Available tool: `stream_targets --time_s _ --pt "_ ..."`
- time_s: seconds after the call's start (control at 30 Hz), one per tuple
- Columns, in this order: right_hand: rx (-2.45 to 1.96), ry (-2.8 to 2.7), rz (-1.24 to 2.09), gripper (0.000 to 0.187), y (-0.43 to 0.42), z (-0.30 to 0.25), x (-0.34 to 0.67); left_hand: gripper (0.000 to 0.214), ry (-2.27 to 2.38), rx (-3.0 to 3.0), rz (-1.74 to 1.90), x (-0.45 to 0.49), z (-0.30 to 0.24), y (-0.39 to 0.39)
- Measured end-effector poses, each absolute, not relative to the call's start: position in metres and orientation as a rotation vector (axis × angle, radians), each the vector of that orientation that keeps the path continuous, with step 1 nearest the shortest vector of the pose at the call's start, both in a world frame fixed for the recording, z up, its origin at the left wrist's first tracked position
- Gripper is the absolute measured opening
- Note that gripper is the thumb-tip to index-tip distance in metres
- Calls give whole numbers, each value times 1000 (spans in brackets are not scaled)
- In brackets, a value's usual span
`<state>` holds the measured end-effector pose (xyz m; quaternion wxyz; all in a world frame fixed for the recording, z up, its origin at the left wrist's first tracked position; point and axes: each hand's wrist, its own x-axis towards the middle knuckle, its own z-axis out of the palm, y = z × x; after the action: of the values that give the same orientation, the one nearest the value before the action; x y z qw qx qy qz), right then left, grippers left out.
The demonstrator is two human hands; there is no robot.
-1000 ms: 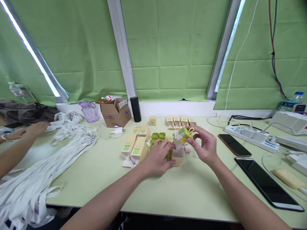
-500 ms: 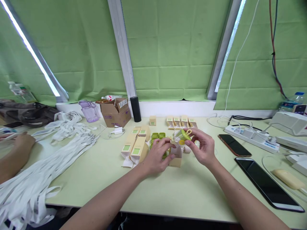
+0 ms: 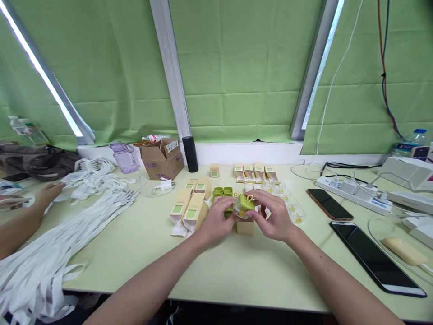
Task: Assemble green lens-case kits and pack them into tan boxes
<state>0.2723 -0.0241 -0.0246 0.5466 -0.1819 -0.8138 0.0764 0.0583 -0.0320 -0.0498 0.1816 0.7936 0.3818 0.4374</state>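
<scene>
Between my two hands is a small clear container with a green lid and a yellow loop (image 3: 244,205). My left hand (image 3: 216,222) grips its left side, while my right hand (image 3: 273,214) pinches it from the right near the loop. Just below stands a small cardboard box (image 3: 245,227), its upper part hidden by the container and fingers. Green square pieces (image 3: 223,191) sit in rows behind my left hand. Several clear cups with yellow spots (image 3: 296,214) lie beyond my right hand. To the left is a cluster of tan boxes with green labels (image 3: 192,213).
Open tan boxes (image 3: 254,173) line the back, near a black cylinder (image 3: 190,154) and a brown carton (image 3: 162,161). White straps (image 3: 91,225) cover the left, beside another person's hand (image 3: 50,195). Phones (image 3: 375,257) and a power strip (image 3: 355,194) lie right.
The green-lidded container has moved left and down, over the small box. My left hand has shifted from the box to the container, so both hands now hold it.
</scene>
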Motion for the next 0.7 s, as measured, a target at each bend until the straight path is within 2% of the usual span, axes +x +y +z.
stream_targets --time_s 0.17,0.33,0.53,0.7 --pt "-511 -2007 230 29 -17 -27 279 29 1154 2100 1294 55 -56 -28" --pt "-653 -2053 401 29 -8 -30 288 52 1161 2002 1247 52 -62 -25" --pt "-733 -2077 500 23 -11 -21 291 68 1131 1959 1216 53 -59 -26" --pt "-794 -2152 506 20 -13 -17 292 72 1149 1967 1188 53 -57 -28"
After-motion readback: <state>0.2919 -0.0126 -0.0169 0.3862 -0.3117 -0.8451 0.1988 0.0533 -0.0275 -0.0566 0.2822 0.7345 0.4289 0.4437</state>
